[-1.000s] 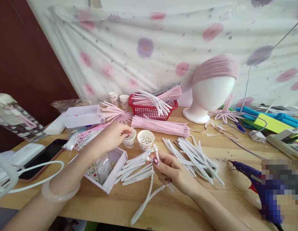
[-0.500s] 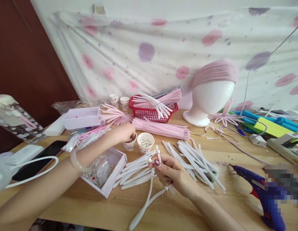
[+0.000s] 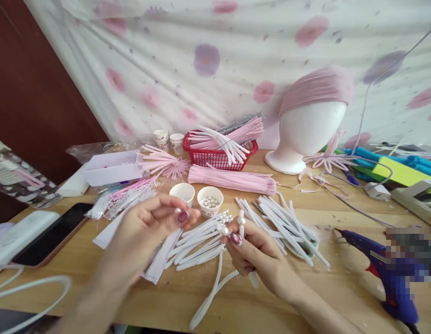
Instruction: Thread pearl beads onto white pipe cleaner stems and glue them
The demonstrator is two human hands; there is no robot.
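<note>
My right hand (image 3: 255,250) pinches a white pipe cleaner with pearl beads (image 3: 223,229) threaded on it; its looped end hangs below toward the table's front edge. My left hand (image 3: 149,227) is in the air left of it, thumb and fingertips pressed together. Whatever it pinches is too small to make out. Just behind the hands stand a paper cup of pearl beads (image 3: 210,203) and a second paper cup (image 3: 182,191), its contents barely visible. Between the hands lie bead-tipped white pipe cleaners (image 3: 196,248); more white pipe cleaners (image 3: 285,225) lie to the right.
A pink pipe cleaner bundle (image 3: 232,180) lies before a red basket (image 3: 218,157). A foam head (image 3: 307,132) stands behind. At right lies a blue glue gun (image 3: 368,253); at left, a phone (image 3: 53,236). My left arm partly covers a white tray (image 3: 163,257).
My left hand has come out of the left paper cup and moved toward me, fingertips pinched. My right hand has shifted slightly right, still holding the beaded pipe cleaner. The camera view has tilted down.
</note>
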